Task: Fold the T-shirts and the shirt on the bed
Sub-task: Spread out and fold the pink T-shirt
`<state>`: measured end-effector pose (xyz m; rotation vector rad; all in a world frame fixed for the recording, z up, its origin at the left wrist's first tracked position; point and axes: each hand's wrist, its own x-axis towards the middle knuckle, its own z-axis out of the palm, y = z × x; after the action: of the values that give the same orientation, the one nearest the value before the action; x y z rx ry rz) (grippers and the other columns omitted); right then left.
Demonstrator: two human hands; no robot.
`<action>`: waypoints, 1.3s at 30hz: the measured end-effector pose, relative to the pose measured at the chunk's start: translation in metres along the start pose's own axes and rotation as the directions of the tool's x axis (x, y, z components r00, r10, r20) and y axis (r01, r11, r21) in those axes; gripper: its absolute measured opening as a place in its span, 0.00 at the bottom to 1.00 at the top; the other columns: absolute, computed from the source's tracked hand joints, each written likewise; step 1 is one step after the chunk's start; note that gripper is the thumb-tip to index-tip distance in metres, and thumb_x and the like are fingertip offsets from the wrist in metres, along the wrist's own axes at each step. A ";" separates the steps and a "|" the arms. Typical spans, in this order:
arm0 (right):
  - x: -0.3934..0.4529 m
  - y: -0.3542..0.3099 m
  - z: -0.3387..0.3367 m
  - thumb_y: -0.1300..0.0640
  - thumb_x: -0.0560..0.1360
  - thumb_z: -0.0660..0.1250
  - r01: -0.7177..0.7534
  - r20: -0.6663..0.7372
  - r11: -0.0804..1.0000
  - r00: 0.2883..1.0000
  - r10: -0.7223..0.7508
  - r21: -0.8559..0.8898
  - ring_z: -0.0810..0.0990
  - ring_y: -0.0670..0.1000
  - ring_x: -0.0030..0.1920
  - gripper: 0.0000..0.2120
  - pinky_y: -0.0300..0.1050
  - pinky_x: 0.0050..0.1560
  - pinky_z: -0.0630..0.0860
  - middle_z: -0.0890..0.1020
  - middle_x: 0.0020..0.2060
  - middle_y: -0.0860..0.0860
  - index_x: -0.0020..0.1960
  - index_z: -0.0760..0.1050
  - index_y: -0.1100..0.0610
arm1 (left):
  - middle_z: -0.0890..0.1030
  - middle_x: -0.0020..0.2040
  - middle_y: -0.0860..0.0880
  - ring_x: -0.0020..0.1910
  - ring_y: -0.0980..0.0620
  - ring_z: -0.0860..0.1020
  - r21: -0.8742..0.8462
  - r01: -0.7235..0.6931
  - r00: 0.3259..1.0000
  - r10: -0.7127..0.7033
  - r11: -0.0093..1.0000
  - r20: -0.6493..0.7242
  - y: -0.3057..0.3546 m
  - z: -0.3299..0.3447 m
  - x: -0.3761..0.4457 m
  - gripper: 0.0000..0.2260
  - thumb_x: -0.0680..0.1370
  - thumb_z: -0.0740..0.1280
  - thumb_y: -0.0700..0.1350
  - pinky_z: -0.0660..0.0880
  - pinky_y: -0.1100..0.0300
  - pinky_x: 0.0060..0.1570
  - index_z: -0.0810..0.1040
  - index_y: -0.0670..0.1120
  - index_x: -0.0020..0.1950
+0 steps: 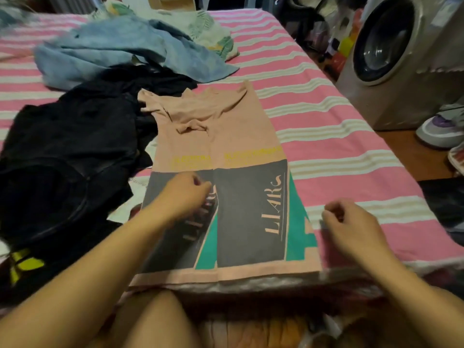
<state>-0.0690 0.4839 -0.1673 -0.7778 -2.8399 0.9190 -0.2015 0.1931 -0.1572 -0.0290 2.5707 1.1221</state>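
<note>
A peach T-shirt (241, 136) with a dark grey and green print lies lengthwise on the bed, both sides folded in to a narrow strip. My left hand (183, 194) hovers over the left flap near the centre seam, fingers curled, holding nothing that I can see. My right hand (349, 222) sits just past the shirt's right edge above the sheet, fingers loosely curled and empty. A crumpled black garment (75, 151) lies to the left. A light blue shirt (120, 49) is heaped behind it.
The bed has a pink and white striped sheet (326, 136). A leaf-print cloth (211, 28) lies at the far end. A washing machine (401, 54) stands right of the bed, with shoes (439, 129) on the floor. My knee (150, 322) is at the bed's near edge.
</note>
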 end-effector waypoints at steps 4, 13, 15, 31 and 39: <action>0.007 0.013 0.003 0.49 0.77 0.68 -0.212 0.228 0.962 0.958 0.171 0.170 0.80 0.56 0.30 0.18 0.53 0.38 0.79 0.82 0.28 0.52 0.34 0.78 0.60 | 0.82 0.38 0.43 0.38 0.42 0.82 0.225 0.089 0.988 -0.115 0.970 0.106 -0.019 0.031 -0.065 0.19 0.80 0.65 0.58 0.77 0.54 0.38 0.76 0.43 0.41; -0.012 0.012 0.017 0.57 0.74 0.74 -0.198 0.267 0.971 0.951 0.158 0.131 0.68 0.52 0.31 0.18 0.43 0.32 0.61 0.72 0.28 0.53 0.32 0.68 0.55 | 0.76 0.35 0.46 0.42 0.42 0.78 0.111 0.141 0.987 -0.149 0.984 0.063 -0.028 0.068 -0.086 0.17 0.80 0.67 0.53 0.70 0.56 0.39 0.73 0.45 0.35; -0.013 0.018 0.018 0.58 0.74 0.74 -0.212 0.224 0.960 0.960 0.169 0.184 0.68 0.52 0.32 0.17 0.44 0.35 0.62 0.72 0.28 0.54 0.31 0.69 0.55 | 0.79 0.40 0.46 0.50 0.39 0.79 0.058 0.171 0.985 -0.171 0.984 -0.012 -0.028 0.079 -0.087 0.19 0.79 0.66 0.55 0.76 0.53 0.51 0.73 0.45 0.33; -0.071 0.009 0.018 0.32 0.69 0.71 0.491 0.292 0.841 0.858 -0.422 -0.226 0.57 0.56 0.75 0.52 0.53 0.76 0.58 0.58 0.75 0.52 0.82 0.48 0.49 | 0.78 0.36 0.44 0.37 0.47 0.76 -0.666 0.126 0.983 -0.183 0.735 -0.016 0.007 0.086 -0.138 0.09 0.78 0.68 0.47 0.74 0.50 0.44 0.75 0.45 0.41; -0.063 0.006 0.046 0.68 0.60 0.72 0.428 -0.149 0.811 0.842 -0.518 -0.400 0.71 0.57 0.41 0.20 0.50 0.37 0.66 0.74 0.43 0.53 0.49 0.70 0.57 | 0.82 0.46 0.42 0.48 0.42 0.85 -0.732 0.189 0.971 -0.234 0.654 0.042 0.022 0.080 -0.141 0.04 0.82 0.63 0.39 0.78 0.57 0.37 0.74 0.44 0.47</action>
<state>-0.0203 0.4331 -0.2020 -0.1405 -2.7820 0.2204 -0.0480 0.2495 -0.1480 -0.5463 1.8973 1.9891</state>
